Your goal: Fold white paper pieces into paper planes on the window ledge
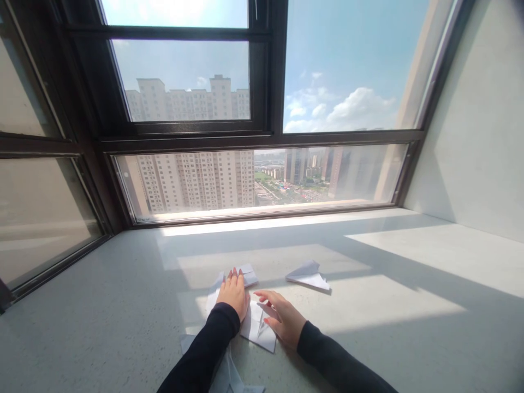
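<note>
My left hand (pixel 234 293) lies flat, fingers together and stretched out, pressing on a partly folded white sheet of paper (pixel 258 331) on the window ledge. My right hand (pixel 282 319) rests on the same sheet to the right, fingers extended and pressing a fold. A folded white paper plane (pixel 309 275) lies on the ledge a little to the right, beyond my right hand. Both arms wear black sleeves.
The grey stone ledge (pixel 123 305) runs under a large dark-framed window (pixel 262 136) looking out on tall buildings. More white paper (pixel 229 374) lies under my left forearm at the near edge. A pale wall (pixel 478 136) closes off the right side.
</note>
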The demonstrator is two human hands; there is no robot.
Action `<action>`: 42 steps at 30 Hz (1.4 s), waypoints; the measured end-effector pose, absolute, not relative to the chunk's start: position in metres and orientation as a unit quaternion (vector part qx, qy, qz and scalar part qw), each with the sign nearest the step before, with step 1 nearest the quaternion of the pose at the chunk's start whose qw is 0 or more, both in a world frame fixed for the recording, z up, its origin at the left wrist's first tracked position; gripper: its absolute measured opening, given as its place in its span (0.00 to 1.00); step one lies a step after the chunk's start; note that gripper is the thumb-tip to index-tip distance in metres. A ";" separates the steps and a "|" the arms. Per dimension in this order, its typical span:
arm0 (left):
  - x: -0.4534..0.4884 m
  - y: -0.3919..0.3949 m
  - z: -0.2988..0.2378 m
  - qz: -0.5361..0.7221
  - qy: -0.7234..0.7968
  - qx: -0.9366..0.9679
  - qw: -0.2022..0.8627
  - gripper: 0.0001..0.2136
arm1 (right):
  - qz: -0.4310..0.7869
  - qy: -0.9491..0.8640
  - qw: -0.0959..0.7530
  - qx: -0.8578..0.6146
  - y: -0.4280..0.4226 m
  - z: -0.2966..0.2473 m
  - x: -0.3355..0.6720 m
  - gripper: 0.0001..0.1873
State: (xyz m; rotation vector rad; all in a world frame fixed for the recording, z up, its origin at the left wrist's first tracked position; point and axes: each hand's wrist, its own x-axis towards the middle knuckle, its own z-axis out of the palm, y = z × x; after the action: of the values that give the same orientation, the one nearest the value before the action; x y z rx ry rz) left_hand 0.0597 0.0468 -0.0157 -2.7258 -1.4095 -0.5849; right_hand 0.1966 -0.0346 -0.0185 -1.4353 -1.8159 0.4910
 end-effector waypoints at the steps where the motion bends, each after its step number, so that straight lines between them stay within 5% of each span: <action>1: 0.062 0.052 -0.016 -0.187 -0.452 -0.872 0.005 0.21 | 0.195 -0.713 0.372 -0.561 -0.035 -0.019 0.197 0.29; 11: 0.037 0.036 -0.008 -0.241 -0.408 -0.880 -0.044 0.20 | 0.176 -0.732 0.441 -0.489 -0.038 -0.015 0.199 0.22; 15: 0.024 0.020 -0.019 -0.419 -0.414 -0.761 -0.272 0.18 | 0.183 -0.709 0.466 -0.496 -0.040 -0.009 0.198 0.19; 21: 0.027 0.007 -0.015 -0.445 -0.330 -0.564 -0.612 0.15 | 0.206 -0.710 0.465 -0.486 -0.044 -0.005 0.195 0.16; 26: 0.031 0.004 -0.012 -0.457 -0.374 -0.523 -0.614 0.18 | 0.235 -0.733 0.455 -0.447 -0.050 0.004 0.192 0.14; 33: 0.032 0.000 -0.011 -0.446 -0.335 -0.514 -0.652 0.17 | 0.186 -0.663 0.551 -0.471 -0.047 0.002 0.196 0.12; 42: 0.036 -0.014 -0.005 -0.386 -0.281 -0.485 -0.733 0.19 | 0.138 -0.695 0.458 -0.537 -0.043 -0.004 0.198 0.18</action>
State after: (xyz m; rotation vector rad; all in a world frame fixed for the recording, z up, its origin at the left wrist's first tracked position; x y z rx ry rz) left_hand 0.0362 -0.0136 -0.0047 -3.4113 -1.9758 -2.7136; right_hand 0.1983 -0.0434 -0.0035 -1.3225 -1.7131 0.3391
